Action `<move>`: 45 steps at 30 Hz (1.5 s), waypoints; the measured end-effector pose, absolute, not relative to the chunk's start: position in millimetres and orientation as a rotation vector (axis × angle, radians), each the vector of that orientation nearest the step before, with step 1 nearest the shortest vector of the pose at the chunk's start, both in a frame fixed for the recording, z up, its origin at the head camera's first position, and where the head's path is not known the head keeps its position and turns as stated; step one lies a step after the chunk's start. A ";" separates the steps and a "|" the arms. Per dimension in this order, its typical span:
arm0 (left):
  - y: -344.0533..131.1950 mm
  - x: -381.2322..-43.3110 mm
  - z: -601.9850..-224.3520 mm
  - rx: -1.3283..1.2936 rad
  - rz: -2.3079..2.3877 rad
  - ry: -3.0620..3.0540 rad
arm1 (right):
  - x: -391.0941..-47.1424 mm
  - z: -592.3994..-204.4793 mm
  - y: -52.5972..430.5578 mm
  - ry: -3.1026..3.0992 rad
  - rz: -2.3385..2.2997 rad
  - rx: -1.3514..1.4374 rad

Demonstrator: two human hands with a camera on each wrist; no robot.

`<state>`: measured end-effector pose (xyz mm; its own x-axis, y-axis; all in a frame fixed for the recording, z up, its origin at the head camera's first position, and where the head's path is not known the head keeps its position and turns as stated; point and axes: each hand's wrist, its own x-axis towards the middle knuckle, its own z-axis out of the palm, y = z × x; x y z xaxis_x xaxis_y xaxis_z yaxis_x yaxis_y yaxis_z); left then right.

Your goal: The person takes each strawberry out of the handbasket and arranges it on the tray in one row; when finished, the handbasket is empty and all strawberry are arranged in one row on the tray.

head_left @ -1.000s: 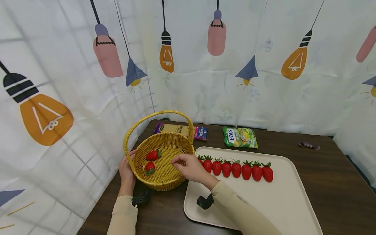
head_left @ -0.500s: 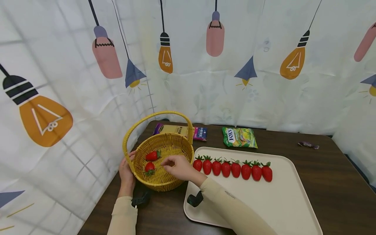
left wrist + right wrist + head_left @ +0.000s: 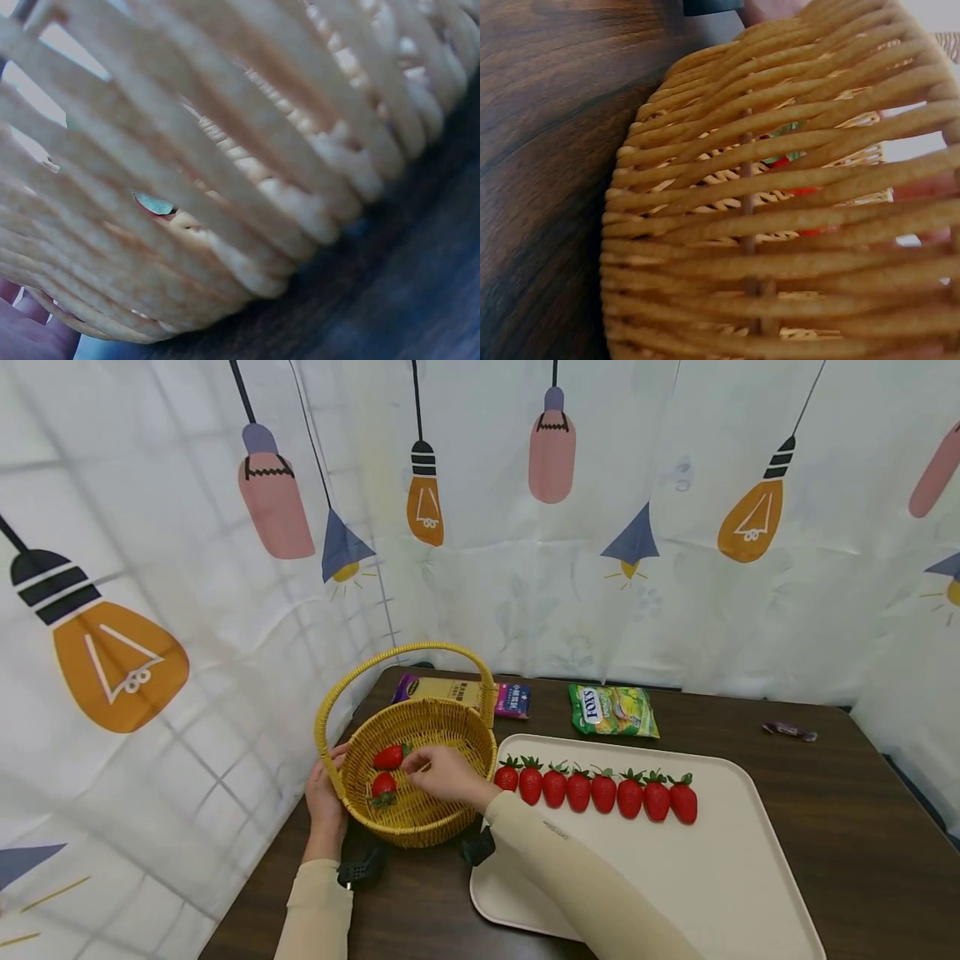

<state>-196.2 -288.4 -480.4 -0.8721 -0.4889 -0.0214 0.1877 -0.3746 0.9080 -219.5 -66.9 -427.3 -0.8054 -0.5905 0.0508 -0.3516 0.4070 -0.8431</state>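
My left hand (image 3: 326, 797) holds the left side of the yellow wicker basket (image 3: 438, 714) from outside; its fingers (image 3: 30, 322) show at the edge of the left wrist view. Inside the basket lie two red strawberries: the far strawberry (image 3: 387, 757) and the near strawberry (image 3: 383, 784). My right hand (image 3: 446, 774) reaches over the right rim, with thumb and forefinger slightly bent and apart. Its fingertips are beside the leafy end of the far strawberry; whether they touch it I cannot tell. Through the weave, the right wrist view shows bits of red and green.
A cream tray (image 3: 652, 877) right of the basket bears a row of several strawberries (image 3: 603, 793). Behind stand a green candy bag (image 3: 613, 711) and a purple-and-gold packet (image 3: 450, 690). A small wrapped sweet (image 3: 789, 732) lies far right. The basket's tall handle (image 3: 405, 647) arches overhead.
My right hand has moved left and deeper over the basket, up to the far strawberry. The left hand, the basket and the strawberries have stayed in place.
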 end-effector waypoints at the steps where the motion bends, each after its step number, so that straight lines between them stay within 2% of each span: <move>1: -288.8 -196.1 -480.2 0.398 -2.272 -1.448 | -220.4 -427.5 -68.6 2.406 -1.363 -0.808; 17: -286.1 -193.7 -479.4 0.408 -2.273 -1.466 | -229.2 -436.4 -100.6 2.440 -1.280 -0.712; 23: -285.6 -194.0 -480.9 0.389 -2.266 -1.467 | -230.7 -438.0 -108.1 2.436 -1.127 -0.791; 36: -285.8 -195.3 -481.0 0.416 -2.261 -1.474 | -235.8 -438.1 -103.1 1.973 -1.252 -0.812; 45: -286.4 -194.5 -479.7 0.405 -2.278 -1.450 | -232.7 -439.5 -103.9 1.889 -1.248 -0.829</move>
